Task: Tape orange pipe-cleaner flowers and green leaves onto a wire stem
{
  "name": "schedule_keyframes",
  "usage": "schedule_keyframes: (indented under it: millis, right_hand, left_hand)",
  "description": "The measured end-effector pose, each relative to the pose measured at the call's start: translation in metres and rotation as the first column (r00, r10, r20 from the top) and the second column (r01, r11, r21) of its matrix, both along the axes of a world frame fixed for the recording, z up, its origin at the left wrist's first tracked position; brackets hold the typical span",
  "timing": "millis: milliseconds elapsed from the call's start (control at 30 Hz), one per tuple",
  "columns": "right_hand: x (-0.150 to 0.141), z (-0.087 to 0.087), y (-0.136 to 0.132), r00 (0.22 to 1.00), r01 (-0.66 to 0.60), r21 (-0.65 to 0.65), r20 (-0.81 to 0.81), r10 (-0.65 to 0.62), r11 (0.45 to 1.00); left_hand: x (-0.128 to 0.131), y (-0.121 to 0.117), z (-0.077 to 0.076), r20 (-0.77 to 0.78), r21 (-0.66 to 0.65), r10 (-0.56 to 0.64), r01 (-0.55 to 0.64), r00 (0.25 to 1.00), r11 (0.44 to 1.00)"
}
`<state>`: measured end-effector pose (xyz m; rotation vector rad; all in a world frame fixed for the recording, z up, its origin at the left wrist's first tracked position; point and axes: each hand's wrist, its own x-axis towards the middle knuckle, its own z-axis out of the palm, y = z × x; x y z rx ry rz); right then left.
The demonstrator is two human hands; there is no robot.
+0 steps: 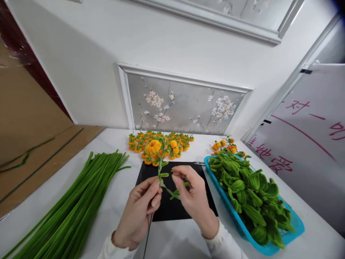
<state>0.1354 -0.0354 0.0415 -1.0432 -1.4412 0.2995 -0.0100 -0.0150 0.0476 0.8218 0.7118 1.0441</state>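
My left hand (144, 203) is closed around a thin stem (148, 230), pinching it between thumb and fingertips. At the top of the stem are fuzzy orange pumpkins (153, 147) and small green chenille leaves (164, 175). A pale green strip of tape (169, 191) slants from the stem down toward my right hand (192, 196). Beside the stem, my right hand has its thumb and fingers curled together; whatever lies inside them is mostly hidden. Under both hands is a black mat (172, 212). Part of a green looped piece (174, 197) shows by my right thumb.
Green chenille stems (81, 205) lie bundled at left. Many small orange pumpkins (138, 147) sit behind the mat. A blue basket (295, 225) of green leaves (253, 194) stands at right, with pliers (198, 163) and finished-looking orange sprigs (229, 145) near it. Cardboard (32, 108) borders the left.
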Motion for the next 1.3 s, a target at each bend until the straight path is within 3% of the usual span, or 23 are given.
schedule_keyframes:
  millis: [267, 367, 467, 533, 600, 933, 1133, 1233, 1300]
  right_hand:
    - [0.002, -0.001, 0.001, 0.998, -0.018, -0.064, -0.065, 0.014, 0.998]
    - [0.001, -0.004, 0.003, 0.964, -0.209, -0.198, -0.209, 0.167, 0.958]
    - [-0.003, -0.006, 0.006, 0.846, -0.473, -0.258, -0.402, 0.351, 0.842]
    - [-0.006, -0.006, 0.006, 0.791, -0.542, -0.256, -0.477, 0.383, 0.801]
    - [-0.008, -0.006, 0.006, 0.78, -0.544, -0.265, -0.51, 0.363, 0.796]
    - [-0.008, -0.001, 0.003, 0.789, -0.481, -0.267, -0.547, 0.28, 0.835]
    - [-0.008, 0.001, 0.007, 0.947, -0.166, -0.183, -0.304, 0.104, 0.969]
    - [0.0, -0.006, 0.016, 0.97, -0.013, -0.197, -0.241, -0.035, 0.98]
    - [0.009, -0.016, 0.026, 0.991, 0.122, -0.25, -0.024, -0.132, 0.96]
  left_hand:
    - [0.005, -0.002, 0.002, -0.059, 0.061, 0.07, -0.067, 0.996, 0.996]
    - [0.006, -0.001, 0.002, -0.082, 0.07, 0.089, -0.083, 0.993, 0.994]
    - [0.006, -0.001, 0.001, -0.108, 0.088, 0.095, -0.085, 0.99, 0.992]
    - [0.006, -0.002, 0.0, -0.125, 0.112, 0.089, -0.075, 0.988, 0.991]
    - [0.006, -0.002, 0.0, -0.139, 0.132, 0.081, -0.063, 0.987, 0.989]
    - [0.006, -0.006, -0.002, -0.174, 0.108, 0.115, -0.097, 0.978, 0.989]
    - [0.008, -0.005, -0.002, -0.179, 0.108, 0.151, -0.133, 0.972, 0.985]
    - [0.007, -0.002, -0.003, -0.175, 0.106, 0.193, -0.176, 0.965, 0.979]
    - [0.006, 0.001, -0.002, -0.166, 0.093, 0.212, -0.198, 0.963, 0.976]
